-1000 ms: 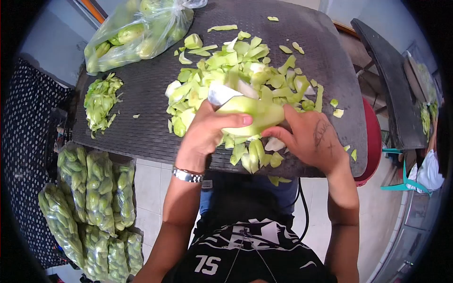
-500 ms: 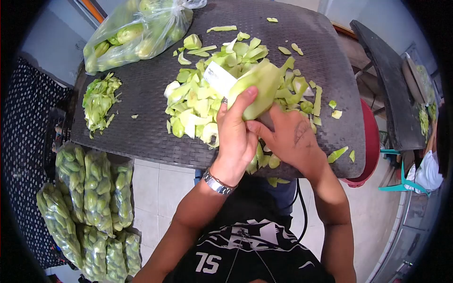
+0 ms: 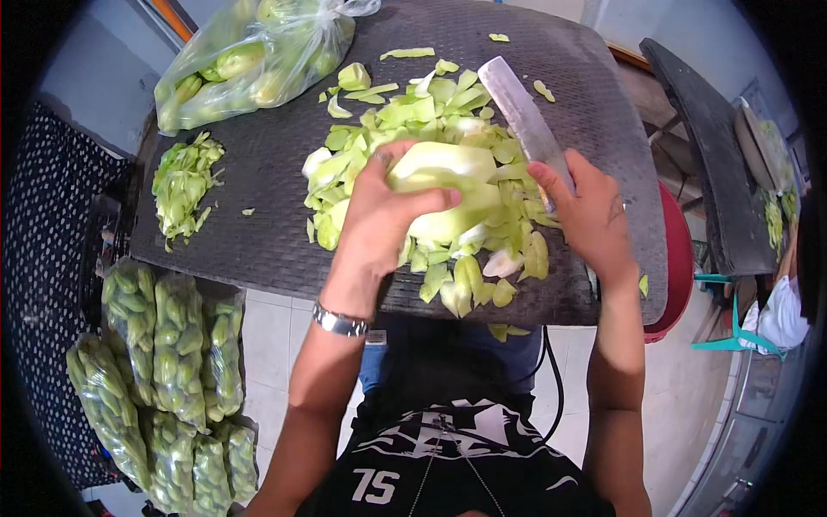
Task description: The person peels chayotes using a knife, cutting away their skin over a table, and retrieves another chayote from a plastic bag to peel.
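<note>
My left hand (image 3: pixel 383 202), with a metal watch at the wrist, grips a large peeled pale green fruit (image 3: pixel 448 164). Its thumb lies across the near face and the fingers are behind the far left side. In my right hand (image 3: pixel 594 211) is a knife (image 3: pixel 521 112), its wide blade slanting up and away, apart from the fruit. The hand hides most of its handle. Beneath the fruit spreads a heap of green peelings (image 3: pixel 336 172) on the dark woven-pattern table (image 3: pixel 276 198).
A clear plastic bag of green fruit (image 3: pixel 250 69) sits at the table's back left, near a smaller pile of peelings (image 3: pixel 185 185). Several packed bags (image 3: pixel 177 345) lie on the floor at left. A red tub (image 3: pixel 676 258) stands beyond the right edge.
The knife has come away from the fruit to the right, its blade now pointing up. My left hand has shifted left and turned the fruit more level.
</note>
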Action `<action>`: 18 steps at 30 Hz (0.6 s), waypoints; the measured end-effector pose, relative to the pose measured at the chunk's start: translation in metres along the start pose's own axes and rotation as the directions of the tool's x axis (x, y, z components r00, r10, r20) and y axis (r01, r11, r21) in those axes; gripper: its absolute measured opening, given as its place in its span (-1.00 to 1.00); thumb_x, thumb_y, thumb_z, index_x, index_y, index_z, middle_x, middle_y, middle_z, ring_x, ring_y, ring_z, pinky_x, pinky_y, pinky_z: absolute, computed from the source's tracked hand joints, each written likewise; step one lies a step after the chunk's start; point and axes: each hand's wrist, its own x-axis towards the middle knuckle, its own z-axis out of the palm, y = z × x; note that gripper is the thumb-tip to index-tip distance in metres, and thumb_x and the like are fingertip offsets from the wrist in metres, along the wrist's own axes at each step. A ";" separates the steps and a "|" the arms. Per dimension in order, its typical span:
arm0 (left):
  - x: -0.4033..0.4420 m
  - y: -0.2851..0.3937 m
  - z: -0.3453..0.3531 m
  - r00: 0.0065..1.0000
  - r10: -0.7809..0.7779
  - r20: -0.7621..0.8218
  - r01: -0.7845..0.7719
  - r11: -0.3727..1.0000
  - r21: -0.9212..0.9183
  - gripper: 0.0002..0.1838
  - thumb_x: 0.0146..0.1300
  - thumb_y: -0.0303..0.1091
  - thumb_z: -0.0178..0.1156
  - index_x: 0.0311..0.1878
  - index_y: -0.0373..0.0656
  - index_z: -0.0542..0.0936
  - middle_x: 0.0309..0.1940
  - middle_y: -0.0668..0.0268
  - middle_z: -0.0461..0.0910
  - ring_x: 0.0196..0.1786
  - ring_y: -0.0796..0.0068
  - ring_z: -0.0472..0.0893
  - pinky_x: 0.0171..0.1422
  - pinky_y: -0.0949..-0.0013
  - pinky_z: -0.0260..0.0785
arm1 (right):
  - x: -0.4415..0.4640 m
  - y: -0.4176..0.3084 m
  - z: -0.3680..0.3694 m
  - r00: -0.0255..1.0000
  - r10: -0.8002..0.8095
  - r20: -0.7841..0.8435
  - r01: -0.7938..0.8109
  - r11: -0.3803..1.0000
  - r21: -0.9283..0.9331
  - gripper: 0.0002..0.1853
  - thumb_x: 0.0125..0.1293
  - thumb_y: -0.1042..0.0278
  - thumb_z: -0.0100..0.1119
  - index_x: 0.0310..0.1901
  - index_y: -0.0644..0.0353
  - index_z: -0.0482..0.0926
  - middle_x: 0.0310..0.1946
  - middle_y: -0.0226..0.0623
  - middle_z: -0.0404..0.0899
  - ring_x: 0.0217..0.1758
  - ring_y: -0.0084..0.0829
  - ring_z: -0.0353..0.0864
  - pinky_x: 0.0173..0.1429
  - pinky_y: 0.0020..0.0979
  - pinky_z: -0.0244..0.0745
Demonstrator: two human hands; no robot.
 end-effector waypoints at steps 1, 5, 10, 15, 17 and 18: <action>0.009 0.000 -0.004 0.998 0.057 -0.010 -0.054 0.976 0.209 -0.10 -0.02 -0.39 0.64 0.41 -0.40 0.42 0.11 0.08 0.70 0.10 0.31 0.73 0.21 0.30 0.62 | 0.000 0.002 0.002 0.999 0.024 0.023 -0.025 0.999 0.041 -0.53 0.51 -0.05 0.34 -0.22 0.31 0.58 -0.51 0.11 0.61 -0.39 0.20 0.66 -0.30 -0.04 0.49; 0.024 0.017 -0.004 0.993 0.110 0.047 -0.115 0.767 0.631 0.01 -0.17 -0.24 0.69 0.39 -0.42 0.44 0.07 0.02 0.69 0.08 0.24 0.73 0.21 0.35 0.59 | -0.005 -0.008 0.002 0.969 0.164 0.184 -0.193 0.969 0.152 -0.50 0.52 -0.05 0.35 -0.24 0.36 0.58 -0.44 0.11 0.63 -0.37 0.10 0.65 -0.23 -0.09 0.47; 0.025 0.016 -0.015 0.966 0.259 0.015 -0.178 0.617 0.767 -0.09 -0.05 -0.49 0.65 0.43 -0.24 0.43 0.03 0.13 0.72 -0.03 0.43 0.75 0.05 0.41 0.63 | -0.013 -0.010 0.012 0.969 0.134 0.206 -0.175 0.965 0.195 -0.50 0.53 -0.06 0.33 -0.19 0.36 0.61 -0.44 0.10 0.63 -0.41 0.00 0.61 -0.22 -0.11 0.47; 0.008 0.035 -0.029 0.968 0.237 -0.085 -0.111 0.705 0.700 -0.25 0.01 -0.55 0.61 0.31 -0.25 0.51 0.03 0.13 0.72 -0.02 0.45 0.75 0.04 0.36 0.66 | -0.012 -0.007 0.014 0.967 0.178 0.182 -0.216 0.952 0.216 -0.47 0.53 -0.11 0.32 -0.20 0.36 0.61 -0.49 0.03 0.59 -0.46 -0.12 0.56 -0.25 -0.15 0.45; 0.009 0.040 -0.040 0.969 0.218 -0.115 -0.127 0.842 0.524 -0.35 0.04 -0.59 0.57 0.25 -0.25 0.55 0.03 0.14 0.71 -0.02 0.41 0.77 0.09 0.33 0.68 | -0.011 -0.003 0.013 0.953 0.217 0.212 -0.263 0.940 0.218 -0.45 0.52 -0.15 0.31 -0.19 0.35 0.62 -0.51 -0.05 0.60 -0.45 -0.22 0.59 -0.25 -0.16 0.45; 0.009 0.041 -0.044 0.970 0.206 -0.130 -0.133 0.895 0.426 -0.39 0.06 -0.61 0.54 0.22 -0.25 0.57 0.03 0.14 0.70 -0.02 0.39 0.77 0.11 0.31 0.69 | -0.012 -0.003 0.014 0.952 0.217 0.216 -0.271 0.925 0.267 -0.46 0.50 -0.14 0.36 -0.19 0.35 0.63 -0.51 -0.12 0.61 -0.49 -0.29 0.57 -0.30 -0.20 0.43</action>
